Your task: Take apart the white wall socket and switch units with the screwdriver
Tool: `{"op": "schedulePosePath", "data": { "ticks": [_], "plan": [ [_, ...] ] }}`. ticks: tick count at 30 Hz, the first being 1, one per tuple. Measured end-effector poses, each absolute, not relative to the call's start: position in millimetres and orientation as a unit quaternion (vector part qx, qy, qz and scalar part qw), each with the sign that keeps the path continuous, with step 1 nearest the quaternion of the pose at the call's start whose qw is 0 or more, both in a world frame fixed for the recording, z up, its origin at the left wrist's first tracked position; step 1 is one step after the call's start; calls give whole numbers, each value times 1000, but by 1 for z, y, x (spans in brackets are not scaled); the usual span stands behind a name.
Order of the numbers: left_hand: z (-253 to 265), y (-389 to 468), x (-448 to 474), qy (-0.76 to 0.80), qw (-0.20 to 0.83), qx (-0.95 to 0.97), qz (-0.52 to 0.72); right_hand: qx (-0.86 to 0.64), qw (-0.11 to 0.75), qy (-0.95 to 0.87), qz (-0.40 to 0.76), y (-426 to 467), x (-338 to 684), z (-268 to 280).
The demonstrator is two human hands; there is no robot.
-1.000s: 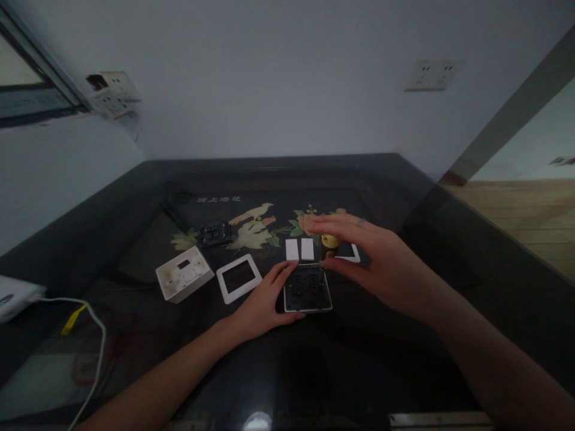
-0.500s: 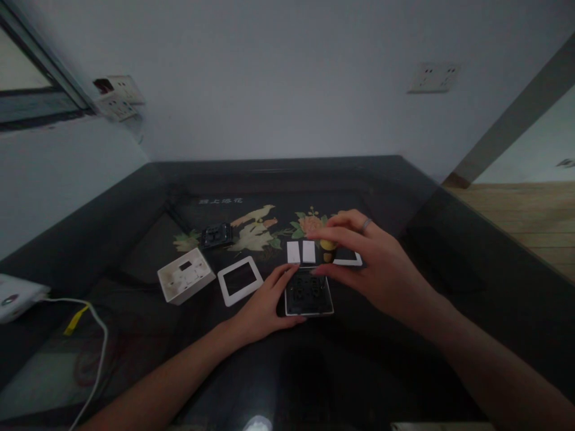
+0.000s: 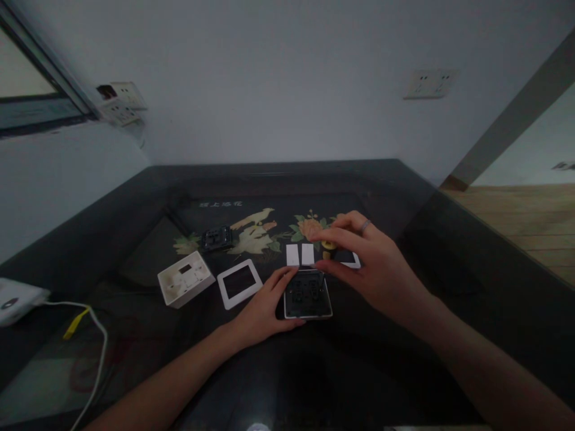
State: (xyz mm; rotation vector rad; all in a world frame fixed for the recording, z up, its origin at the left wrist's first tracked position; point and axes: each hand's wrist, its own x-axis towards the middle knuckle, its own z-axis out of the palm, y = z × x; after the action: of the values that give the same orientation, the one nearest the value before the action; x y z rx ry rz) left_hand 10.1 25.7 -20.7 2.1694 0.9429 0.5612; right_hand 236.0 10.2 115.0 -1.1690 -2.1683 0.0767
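Observation:
A black-backed wall socket or switch module in a white frame (image 3: 308,294) lies on the dark table in front of me. My left hand (image 3: 265,305) is closed around its left side, with fingers at the top edge and thumb at the bottom. Above its upper right corner, my right hand (image 3: 363,251) curls thumb and forefinger around a short yellow-and-dark tool (image 3: 329,246), which looks like a screwdriver. Its tip is too dark to make out. Just beyond the module lie two small white plates (image 3: 308,255). Behind my right hand, another white-edged piece (image 3: 354,262) is partly hidden.
On the left are a white mounting box (image 3: 186,280), a white frame (image 3: 239,284) and a black module (image 3: 217,237). A white device (image 3: 20,301) trails a cable (image 3: 104,344) with a yellow tag. Wall sockets (image 3: 430,84) are fixed beyond the table (image 3: 278,185).
The view has shifted slightly. My right hand has turned a little at the tool, its thumb and forefinger moving slightly. My left hand keeps its hold on the module.

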Motion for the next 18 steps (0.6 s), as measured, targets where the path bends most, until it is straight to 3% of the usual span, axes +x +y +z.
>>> {"op": "schedulePosePath", "data": {
  "ticks": [3,10,18],
  "plan": [
    [-19,26,11,360,351,837,216,-454,334,-826,21,12,234,114],
    [-17,25,12,363,356,832,225,-444,326,-825,125,13,236,113],
    [-20,24,12,359,344,837,228,-416,332,-836,135,20,234,110]
  ]
}}
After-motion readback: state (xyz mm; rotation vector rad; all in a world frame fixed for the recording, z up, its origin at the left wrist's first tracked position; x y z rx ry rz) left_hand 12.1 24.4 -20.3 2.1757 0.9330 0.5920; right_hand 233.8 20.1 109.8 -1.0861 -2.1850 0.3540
